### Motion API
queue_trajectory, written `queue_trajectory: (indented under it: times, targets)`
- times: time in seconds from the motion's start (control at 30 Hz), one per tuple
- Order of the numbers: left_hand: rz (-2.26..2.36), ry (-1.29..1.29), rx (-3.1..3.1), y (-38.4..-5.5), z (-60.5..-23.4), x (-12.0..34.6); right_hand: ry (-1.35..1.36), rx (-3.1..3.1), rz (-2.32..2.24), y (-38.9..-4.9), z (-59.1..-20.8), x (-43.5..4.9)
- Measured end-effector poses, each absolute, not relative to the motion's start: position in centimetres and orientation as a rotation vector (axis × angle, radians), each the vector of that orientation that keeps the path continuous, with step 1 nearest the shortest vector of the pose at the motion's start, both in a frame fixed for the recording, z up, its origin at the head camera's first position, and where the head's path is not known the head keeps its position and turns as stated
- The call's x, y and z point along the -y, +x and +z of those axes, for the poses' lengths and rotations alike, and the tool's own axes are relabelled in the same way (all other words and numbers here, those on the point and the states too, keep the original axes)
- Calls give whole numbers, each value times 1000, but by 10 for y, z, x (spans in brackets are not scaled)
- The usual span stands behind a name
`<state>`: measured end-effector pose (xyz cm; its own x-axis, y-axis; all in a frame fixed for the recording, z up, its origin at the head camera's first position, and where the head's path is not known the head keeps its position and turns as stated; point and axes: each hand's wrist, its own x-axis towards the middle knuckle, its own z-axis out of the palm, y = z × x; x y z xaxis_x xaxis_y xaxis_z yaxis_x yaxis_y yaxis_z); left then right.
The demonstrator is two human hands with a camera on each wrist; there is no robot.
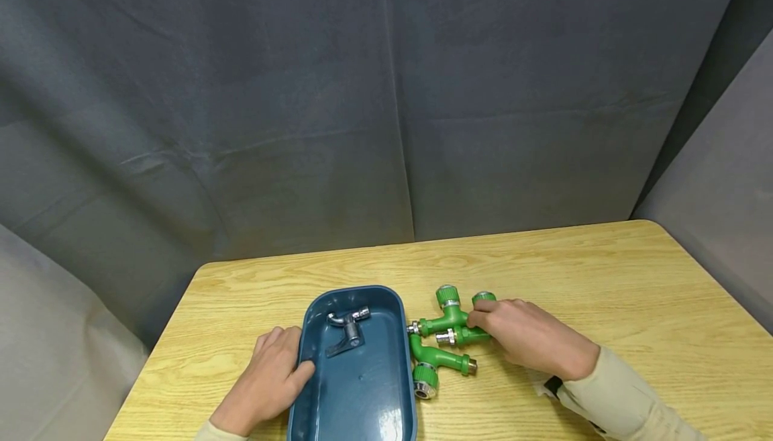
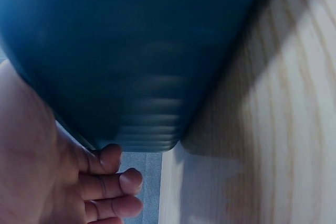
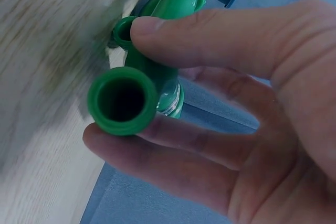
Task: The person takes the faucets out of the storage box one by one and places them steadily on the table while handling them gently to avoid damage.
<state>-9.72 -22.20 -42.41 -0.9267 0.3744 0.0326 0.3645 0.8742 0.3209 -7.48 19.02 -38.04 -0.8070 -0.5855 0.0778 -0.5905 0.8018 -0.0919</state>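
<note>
My left hand [image 1: 272,374] holds the left rim of a dark blue tray [image 1: 413,360], its thumb over the edge and its fingers [image 2: 107,184] outside the wall. Inside the tray, toward the far end, lies a chrome tap [image 1: 350,332] with a grey lever. To the right of the tray, my right hand [image 1: 531,333] grips a green tap [image 1: 473,335] between thumb and fingers, partly hiding it. Its round open spout end [image 3: 122,100] faces the right wrist camera. Right beside it lies a second green tap [image 1: 443,320]; a third green tap [image 1: 443,358] lies nearer, against the tray.
The wooden table [image 1: 604,293] carries all of this. A dark grey cloth [image 1: 302,125] hangs behind its far edge, with lighter cloth panels [image 1: 725,159] at the sides.
</note>
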Motion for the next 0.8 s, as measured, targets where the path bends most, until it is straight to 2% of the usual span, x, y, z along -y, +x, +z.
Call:
queue_trajectory:
  times: [0.8]
  targets:
    - [505,596,-3008,-97,-424,221,946,2955,191,-77,-386,-191]
